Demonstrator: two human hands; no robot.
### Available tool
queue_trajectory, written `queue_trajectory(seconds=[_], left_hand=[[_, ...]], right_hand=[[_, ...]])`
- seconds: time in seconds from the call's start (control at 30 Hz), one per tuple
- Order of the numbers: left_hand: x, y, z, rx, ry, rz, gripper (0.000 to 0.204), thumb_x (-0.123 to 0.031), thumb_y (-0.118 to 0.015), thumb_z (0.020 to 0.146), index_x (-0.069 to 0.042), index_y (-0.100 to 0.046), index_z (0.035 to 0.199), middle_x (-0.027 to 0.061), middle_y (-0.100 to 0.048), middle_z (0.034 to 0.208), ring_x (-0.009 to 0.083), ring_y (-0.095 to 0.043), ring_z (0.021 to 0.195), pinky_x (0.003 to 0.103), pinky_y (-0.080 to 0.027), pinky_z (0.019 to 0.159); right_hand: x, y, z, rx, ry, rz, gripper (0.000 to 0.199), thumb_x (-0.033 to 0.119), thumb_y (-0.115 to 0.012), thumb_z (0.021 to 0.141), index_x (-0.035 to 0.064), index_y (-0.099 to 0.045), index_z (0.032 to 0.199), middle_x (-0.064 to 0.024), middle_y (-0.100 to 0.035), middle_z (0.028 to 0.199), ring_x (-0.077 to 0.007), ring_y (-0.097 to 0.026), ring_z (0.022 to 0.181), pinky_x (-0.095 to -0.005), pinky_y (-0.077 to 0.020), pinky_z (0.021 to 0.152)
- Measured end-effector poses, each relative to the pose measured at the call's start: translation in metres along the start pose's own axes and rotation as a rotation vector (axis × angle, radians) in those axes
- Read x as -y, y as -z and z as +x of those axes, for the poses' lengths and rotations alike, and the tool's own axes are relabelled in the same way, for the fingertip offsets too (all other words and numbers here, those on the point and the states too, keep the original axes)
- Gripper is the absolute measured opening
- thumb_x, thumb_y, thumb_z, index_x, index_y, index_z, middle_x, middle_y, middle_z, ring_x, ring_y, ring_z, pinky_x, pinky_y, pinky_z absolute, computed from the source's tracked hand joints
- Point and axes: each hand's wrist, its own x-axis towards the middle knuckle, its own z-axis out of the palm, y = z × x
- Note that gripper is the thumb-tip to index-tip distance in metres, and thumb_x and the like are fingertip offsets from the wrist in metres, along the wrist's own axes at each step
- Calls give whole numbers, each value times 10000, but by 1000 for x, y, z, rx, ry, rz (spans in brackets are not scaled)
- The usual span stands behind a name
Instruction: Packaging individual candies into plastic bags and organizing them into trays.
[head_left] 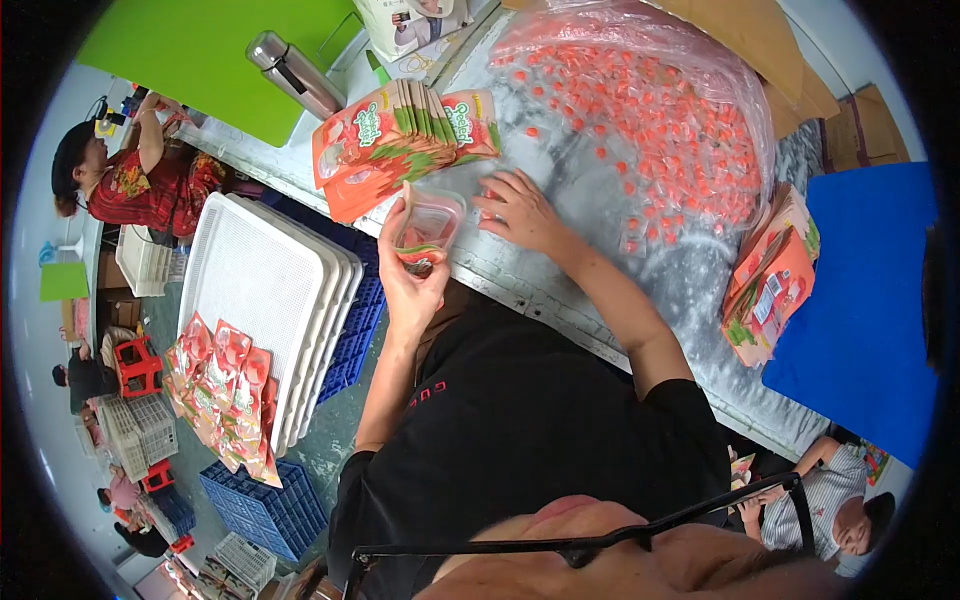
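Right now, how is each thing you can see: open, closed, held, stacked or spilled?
Held pouch, mouth open
Left hand, gripping that pouch
Right hand, fingers bent, grip unclear
Wrapped candies, loose, heaped and scattered
Clear plastic bag, open
Metal flask, closed
Pouches beside the flask, overlapping
White trays, stacked

The pouch (432, 236) looks smooth plastic, the flask (296, 76) shiny metal.

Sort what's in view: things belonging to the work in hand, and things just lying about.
Seemingly in the work:
- pouch in the left hand
- fanned pouches
- small red pieces
- white trays, with pouches on top

Probably just lying about:
- steel flask
- printed white bag
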Motion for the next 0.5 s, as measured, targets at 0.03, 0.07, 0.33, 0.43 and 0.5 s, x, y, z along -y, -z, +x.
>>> queue_trajectory(seconds=[0.03,0.07,0.33,0.43,0.5], left_hand=[[2,-1,0,5,0,-10,703,84,-672,769,-3,-426,1422,219,-449,1515,301,-540,1308,380,-494,1042],[4,-2,0,14,8,-38,711,76,-685,757,-6,-431,1416,230,-428,1538,318,-502,1362,393,-477,1070],[1,-17,1,67,-83,72,738,60,-754,722,-46,-458,1390,238,-411,1559,368,-491,1391,420,-488,1086],[-3,-28,-2,118,16,-36,785,48,-787,695,-66,-456,1398,239,-411,1561,390,-480,1395,456,-469,1105],[-5,-34,-3,138,-87,87,813,43,-799,684,-72,-447,1408,243,-404,1564,408,-471,1399,469,-448,1123]], right_hand=[[0,-2,-2,-15,-15,27,365,303,-765,851,149,-701,1175,-87,-590,1316,-318,-514,1283,-495,-412,1098],[-1,-4,-5,-8,-50,53,322,289,-771,841,144,-714,1124,-74,-612,1262,-302,-543,1244,-481,-434,1077],[-3,0,-30,-400,-301,146,93,104,-744,835,94,-655,862,-28,-656,785,-209,-627,658,-325,-500,570],[2,24,-16,-586,-706,700,67,95,-708,908,68,-652,881,-7,-628,697,-140,-597,581,-291,-487,534],[13,49,-3,-705,-790,1053,61,102,-676,957,54,-651,929,-6,-618,707,-117,-586,590,-290,-499,552]])
